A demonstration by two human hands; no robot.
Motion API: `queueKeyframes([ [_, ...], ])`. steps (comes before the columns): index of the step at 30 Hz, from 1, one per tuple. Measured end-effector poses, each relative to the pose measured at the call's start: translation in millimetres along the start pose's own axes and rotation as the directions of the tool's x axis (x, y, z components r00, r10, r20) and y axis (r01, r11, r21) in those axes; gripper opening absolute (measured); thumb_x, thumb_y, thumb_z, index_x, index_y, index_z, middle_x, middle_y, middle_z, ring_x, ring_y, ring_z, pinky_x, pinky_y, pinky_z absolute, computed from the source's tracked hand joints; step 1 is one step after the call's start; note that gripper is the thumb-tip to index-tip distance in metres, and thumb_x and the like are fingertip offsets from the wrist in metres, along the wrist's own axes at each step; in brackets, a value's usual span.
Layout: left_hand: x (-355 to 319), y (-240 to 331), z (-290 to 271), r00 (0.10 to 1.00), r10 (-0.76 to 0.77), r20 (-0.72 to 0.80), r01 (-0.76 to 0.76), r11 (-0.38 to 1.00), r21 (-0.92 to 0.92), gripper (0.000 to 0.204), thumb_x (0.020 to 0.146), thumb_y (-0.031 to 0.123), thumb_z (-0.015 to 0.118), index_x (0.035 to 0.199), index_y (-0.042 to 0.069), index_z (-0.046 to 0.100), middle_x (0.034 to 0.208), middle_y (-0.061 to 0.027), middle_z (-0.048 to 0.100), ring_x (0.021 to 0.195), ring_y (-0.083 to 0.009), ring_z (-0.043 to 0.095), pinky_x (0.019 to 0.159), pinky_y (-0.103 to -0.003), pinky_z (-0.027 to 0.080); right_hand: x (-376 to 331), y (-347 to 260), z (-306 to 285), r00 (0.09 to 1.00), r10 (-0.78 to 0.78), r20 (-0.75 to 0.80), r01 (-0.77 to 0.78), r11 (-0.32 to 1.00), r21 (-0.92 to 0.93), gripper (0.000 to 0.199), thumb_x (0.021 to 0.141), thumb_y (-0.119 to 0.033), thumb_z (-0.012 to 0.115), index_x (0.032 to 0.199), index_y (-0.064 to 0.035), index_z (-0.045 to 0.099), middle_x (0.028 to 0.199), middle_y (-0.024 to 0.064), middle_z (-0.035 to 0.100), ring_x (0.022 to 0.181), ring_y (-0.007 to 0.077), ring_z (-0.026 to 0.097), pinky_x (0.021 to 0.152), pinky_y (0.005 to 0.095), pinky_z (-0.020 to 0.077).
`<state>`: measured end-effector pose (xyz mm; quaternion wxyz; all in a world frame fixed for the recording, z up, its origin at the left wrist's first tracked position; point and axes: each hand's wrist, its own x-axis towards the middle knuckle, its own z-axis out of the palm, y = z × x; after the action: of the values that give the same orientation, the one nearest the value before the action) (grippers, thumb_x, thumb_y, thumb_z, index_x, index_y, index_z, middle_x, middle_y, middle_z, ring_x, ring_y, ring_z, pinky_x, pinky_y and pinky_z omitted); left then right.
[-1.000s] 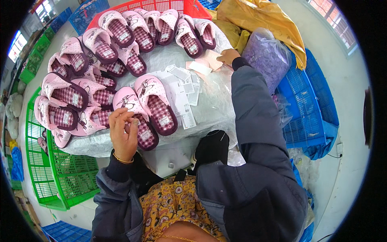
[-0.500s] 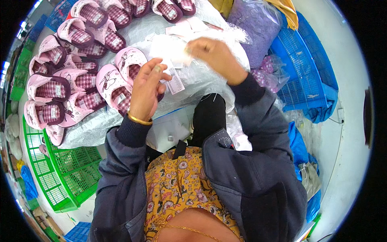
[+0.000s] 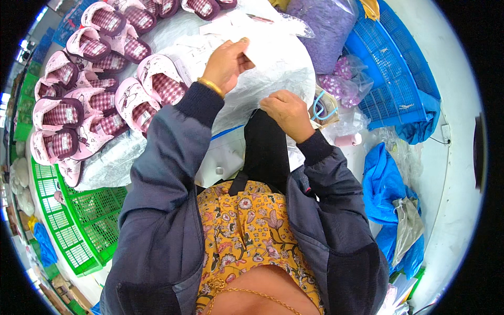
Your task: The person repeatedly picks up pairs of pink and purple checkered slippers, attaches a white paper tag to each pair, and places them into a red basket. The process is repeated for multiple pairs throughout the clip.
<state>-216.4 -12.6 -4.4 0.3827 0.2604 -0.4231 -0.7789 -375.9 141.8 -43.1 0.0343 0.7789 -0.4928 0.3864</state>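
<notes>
Far on the left stands a green plastic crate (image 3: 79,231) with open grid sides. Just above it lie lots of pink slippers (image 3: 79,115) with dark checked insides, packed close together on a white plastic sheet (image 3: 113,163). One pink slipper (image 3: 160,81) sits just left of the person's left arm.

The person wears a dark grey jacket (image 3: 163,220) over a yellow flowery top (image 3: 247,231). The left hand (image 3: 227,63) has a gold bangle (image 3: 211,86) on the wrist. Its thumb and fingers are pinched together on the top edge of a big white paper sheet (image 3: 275,60), which is held up over the table just above the slippers' sheet. More small white paper tags (image 3: 197,47) lie under and beside that hand.

The right hand (image 3: 286,113) is lower down and a bit to the right. Its fingers are curled in and pressed on the bottom edge of the same white paper sheet, near a black bag (image 3: 265,147) on the person's lap. I cannot tell how tight that hold is.

Further right lies a clear bag of purple bits (image 3: 328,26), then a smaller clear bag (image 3: 349,79) with pink spotted things. A blue crate (image 3: 394,79) is next to them. Low on the right is a crumpled blue plastic bag (image 3: 386,194) on the pale floor.
</notes>
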Motion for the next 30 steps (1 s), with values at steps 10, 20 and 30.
queueKeyframes([
  [10,57,-71,-24,0.99,0.14,-0.027,-0.118,0.912,0.393,0.023,0.099,0.018,0.054,0.105,-0.004,0.055,0.105,-0.0145,0.063,0.096,-0.0222,0.065,0.087,-0.036,0.055,-12,-89,-24,0.977,-0.176,0.119,0.083,0.833,0.547,0.011,0.08,-0.003,0.065,0.09,-0.0061,0.063,0.091,0.0075,0.065,0.085,0.0251,0.066,0.073,0.0344,0.0544],
  [20,-31,-12,25,0.961,0.267,0.068,-0.238,0.683,0.69,0.026,0.092,0.022,0.064,0.088,-0.004,0.065,0.071,-0.0043,0.065,0.067,-0.0103,0.06,0.064,-0.027,0.049,-11,-61,-57,0.761,0.566,0.317,-0.538,0.276,0.796,0.034,0.091,-0.007,0.069,0.123,-0.0027,0.057,0.09,0.0002,0.067,0.085,0.007,0.061,0.075,0.0227,0.0485],
  [30,-119,-21,15,0.962,0.192,0.196,-0.271,0.553,0.788,0.02,0.091,0.017,0.065,0.105,0.001,0.068,0.076,-0.0071,0.066,0.068,-0.009,0.058,0.062,-0.027,0.047,10,-64,-41,0.674,0.602,0.428,-0.586,0.084,0.806,0.043,0.087,-0.004,0.071,0.124,0.0011,0.049,0.084,0.0013,0.063,0.077,0.0059,0.056,0.07,0.0201,0.0444],
])
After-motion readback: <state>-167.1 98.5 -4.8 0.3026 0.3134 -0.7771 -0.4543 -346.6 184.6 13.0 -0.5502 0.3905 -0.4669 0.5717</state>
